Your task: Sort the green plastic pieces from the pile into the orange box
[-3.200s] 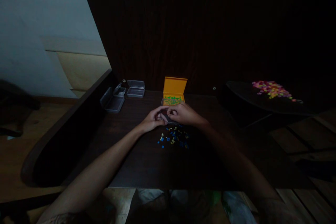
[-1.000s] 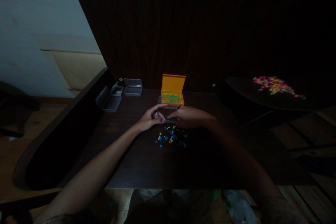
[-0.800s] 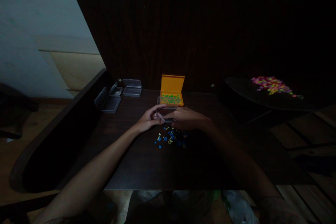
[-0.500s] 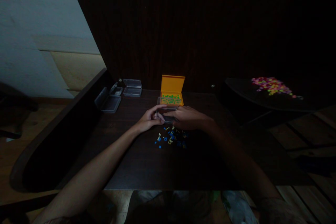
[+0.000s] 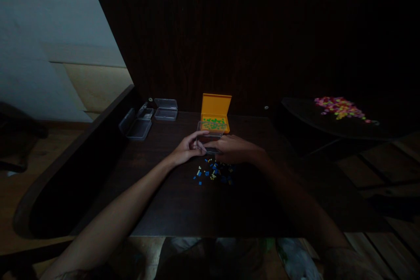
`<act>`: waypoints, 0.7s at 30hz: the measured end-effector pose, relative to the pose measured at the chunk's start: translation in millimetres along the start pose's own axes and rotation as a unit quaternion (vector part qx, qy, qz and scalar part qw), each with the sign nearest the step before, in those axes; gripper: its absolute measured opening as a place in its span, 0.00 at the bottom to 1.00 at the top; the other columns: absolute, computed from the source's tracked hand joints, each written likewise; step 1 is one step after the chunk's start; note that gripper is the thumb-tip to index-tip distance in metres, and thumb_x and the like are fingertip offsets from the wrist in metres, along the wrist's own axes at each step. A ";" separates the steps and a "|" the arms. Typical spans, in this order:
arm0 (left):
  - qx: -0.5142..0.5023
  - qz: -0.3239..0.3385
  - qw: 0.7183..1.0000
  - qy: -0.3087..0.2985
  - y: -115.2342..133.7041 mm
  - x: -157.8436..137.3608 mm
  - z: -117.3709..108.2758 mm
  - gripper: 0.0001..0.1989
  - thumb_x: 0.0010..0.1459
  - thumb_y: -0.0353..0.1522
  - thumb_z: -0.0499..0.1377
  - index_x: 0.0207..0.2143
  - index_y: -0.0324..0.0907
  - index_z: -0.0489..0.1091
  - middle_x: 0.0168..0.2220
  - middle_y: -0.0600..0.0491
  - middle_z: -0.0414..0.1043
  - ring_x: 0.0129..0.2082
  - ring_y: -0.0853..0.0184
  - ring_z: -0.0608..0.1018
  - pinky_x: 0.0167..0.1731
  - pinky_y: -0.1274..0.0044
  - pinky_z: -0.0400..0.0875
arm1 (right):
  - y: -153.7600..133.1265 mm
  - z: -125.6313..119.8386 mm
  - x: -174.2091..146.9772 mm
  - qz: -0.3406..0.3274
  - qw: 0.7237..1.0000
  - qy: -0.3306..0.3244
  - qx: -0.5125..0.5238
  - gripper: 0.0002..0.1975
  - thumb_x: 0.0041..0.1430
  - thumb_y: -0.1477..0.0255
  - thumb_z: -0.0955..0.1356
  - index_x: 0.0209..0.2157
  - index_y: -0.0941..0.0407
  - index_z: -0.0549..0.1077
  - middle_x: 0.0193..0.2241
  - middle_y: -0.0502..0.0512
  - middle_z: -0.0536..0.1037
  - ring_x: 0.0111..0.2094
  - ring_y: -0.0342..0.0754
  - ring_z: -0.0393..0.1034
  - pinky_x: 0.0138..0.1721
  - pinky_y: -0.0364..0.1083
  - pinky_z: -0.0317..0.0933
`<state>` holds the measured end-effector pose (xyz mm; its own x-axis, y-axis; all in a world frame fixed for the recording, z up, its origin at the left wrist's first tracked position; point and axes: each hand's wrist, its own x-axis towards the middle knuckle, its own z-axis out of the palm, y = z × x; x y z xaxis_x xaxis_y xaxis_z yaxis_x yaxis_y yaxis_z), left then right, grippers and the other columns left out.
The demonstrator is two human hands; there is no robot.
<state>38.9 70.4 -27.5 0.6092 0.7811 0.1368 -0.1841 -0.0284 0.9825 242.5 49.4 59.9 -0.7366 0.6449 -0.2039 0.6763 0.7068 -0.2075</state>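
Observation:
A clear plastic box with its lid raised is between my hands at the middle of the dark table. My left hand grips its left side, thumb on top and fingers curled beneath. At the right side, my right hand closes round the box, its index finger reaching across the front; some of its fingers are hidden. Just nearer to me lie loose small blue and yellow pieces, partly in shadow. Behind the box stands an open orange case holding small green pieces.
Several open clear boxes stand at the back left, by the raised side board. On a dark curved surface at the right lies a heap of pink, red and yellow pieces. A dark upright panel closes off the back.
Almost nothing differs. My right hand has shifted very slightly at the box, while the left keeps its grip; the loose pieces lie as before.

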 end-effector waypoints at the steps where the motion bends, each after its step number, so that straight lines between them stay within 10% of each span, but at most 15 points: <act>1: 0.000 -0.001 1.000 0.001 -0.1 0.0 0.0 0.36 0.47 0.26 0.66 0.59 0.38 0.61 0.30 0.52 0.77 0.30 0.70 0.77 0.35 0.78 0.69 | 0.4 0.2 -0.1 0.002 1.000 -0.002 0.000 0.27 0.54 0.75 0.66 0.57 0.50 0.69 0.57 0.55 0.69 0.53 0.54 0.66 0.51 0.51 0.61; 12: -0.005 -0.002 1.000 -0.001 -1.7 1.2 0.4 0.36 0.46 0.26 0.65 0.59 0.38 0.61 0.29 0.53 0.75 0.30 0.70 0.76 0.35 0.78 0.69 | -0.8 -11.4 -6.6 0.027 0.999 0.008 0.016 0.25 0.59 0.70 0.64 0.59 0.52 0.67 0.56 0.58 0.71 0.47 0.53 0.70 0.44 0.47 0.61; 21: 0.002 -0.002 1.000 0.002 -1.9 0.9 -0.2 0.36 0.47 0.27 0.65 0.59 0.37 0.60 0.29 0.52 0.76 0.30 0.69 0.76 0.34 0.78 0.68 | 5.0 -38.1 -36.0 0.062 0.994 0.082 0.045 0.22 0.61 0.68 0.63 0.56 0.53 0.70 0.27 0.49 0.76 0.23 0.40 0.62 0.28 0.40 0.50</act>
<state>39.6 71.2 -29.3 0.6064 0.7840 0.1328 -0.1795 -0.0278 0.9834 272.0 40.9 102.6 -0.6335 0.7700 -0.0759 0.7553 0.5942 -0.2764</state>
